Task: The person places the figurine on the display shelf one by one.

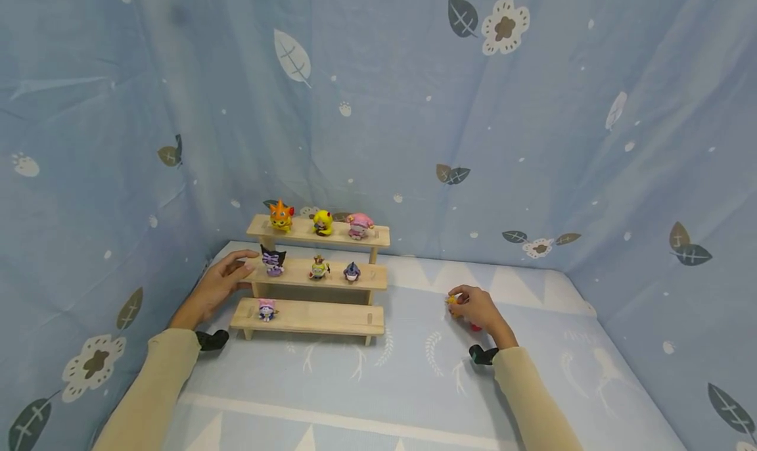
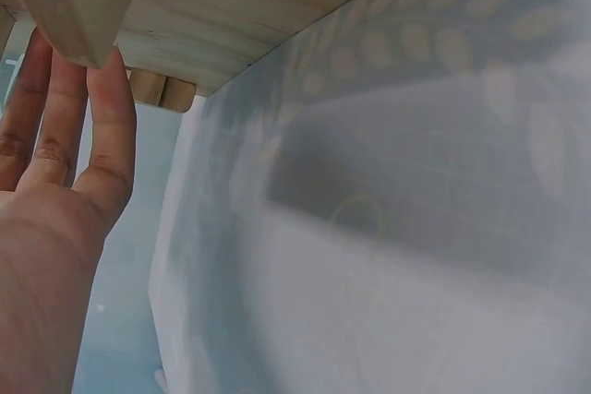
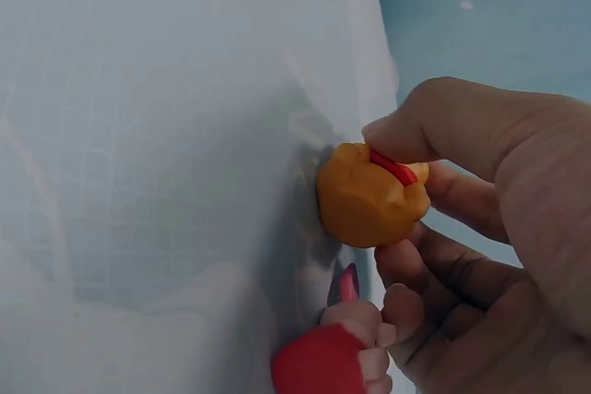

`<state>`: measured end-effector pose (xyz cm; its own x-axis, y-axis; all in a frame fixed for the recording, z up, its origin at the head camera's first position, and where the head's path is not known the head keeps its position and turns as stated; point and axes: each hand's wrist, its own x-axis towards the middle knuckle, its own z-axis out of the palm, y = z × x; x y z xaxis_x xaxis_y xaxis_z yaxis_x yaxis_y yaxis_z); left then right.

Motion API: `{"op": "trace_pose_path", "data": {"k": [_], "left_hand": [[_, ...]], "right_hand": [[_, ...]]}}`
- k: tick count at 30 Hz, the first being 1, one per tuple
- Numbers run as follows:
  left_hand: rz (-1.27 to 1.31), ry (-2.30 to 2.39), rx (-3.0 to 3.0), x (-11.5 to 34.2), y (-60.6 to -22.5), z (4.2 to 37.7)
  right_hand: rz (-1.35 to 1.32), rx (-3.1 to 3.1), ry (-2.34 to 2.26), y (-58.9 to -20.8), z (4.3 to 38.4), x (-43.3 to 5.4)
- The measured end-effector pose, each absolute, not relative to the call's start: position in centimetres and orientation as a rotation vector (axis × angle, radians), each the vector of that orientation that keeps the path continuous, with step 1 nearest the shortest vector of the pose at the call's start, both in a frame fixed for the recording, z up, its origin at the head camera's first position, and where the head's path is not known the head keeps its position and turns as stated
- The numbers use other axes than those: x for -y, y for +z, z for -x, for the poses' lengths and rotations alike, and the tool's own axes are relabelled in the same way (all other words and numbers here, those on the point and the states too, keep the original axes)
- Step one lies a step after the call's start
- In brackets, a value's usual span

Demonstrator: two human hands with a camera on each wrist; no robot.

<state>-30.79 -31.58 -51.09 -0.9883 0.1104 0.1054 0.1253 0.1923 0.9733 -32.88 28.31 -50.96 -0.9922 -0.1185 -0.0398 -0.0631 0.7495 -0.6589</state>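
In the head view, my left hand (image 1: pixel 221 281) is at the left end of a three-tier wooden display shelf (image 1: pixel 307 316), fingers extended around the middle tier's end. Its fingers (image 2: pixel 111 126) reach up to the pale wood in the left wrist view, and their tips are partly hidden. To the right of the shelf, my right hand (image 1: pixel 478 306) pinches a small orange-yellow figurine (image 3: pixel 365 200) with a red band, between thumb and fingers, close over the cloth. Just beside those fingers lies a red and pink figurine (image 3: pixel 323 357).
The top tier bears an orange figurine (image 1: pixel 281 216), a yellow-haired one (image 1: pixel 322 222) and a pink one (image 1: pixel 359 226). A black-hooded figurine (image 1: pixel 273 261) and two small ones stand on the middle tier, a pink-hatted one (image 1: pixel 267 309) on the bottom. Blue patterned curtains (image 1: pixel 402 109) surround the table.
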Motion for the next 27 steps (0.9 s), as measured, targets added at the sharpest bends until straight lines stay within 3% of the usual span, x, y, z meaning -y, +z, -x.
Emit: {"op": "trace_pose_path", "data": {"k": [27], "left_hand": [[0.225, -1.956, 2.443, 31.8, -51.1, 30.7]], "right_hand": [[0.362, -3.038, -1.418, -49.7, 30.4, -25.8]]}}
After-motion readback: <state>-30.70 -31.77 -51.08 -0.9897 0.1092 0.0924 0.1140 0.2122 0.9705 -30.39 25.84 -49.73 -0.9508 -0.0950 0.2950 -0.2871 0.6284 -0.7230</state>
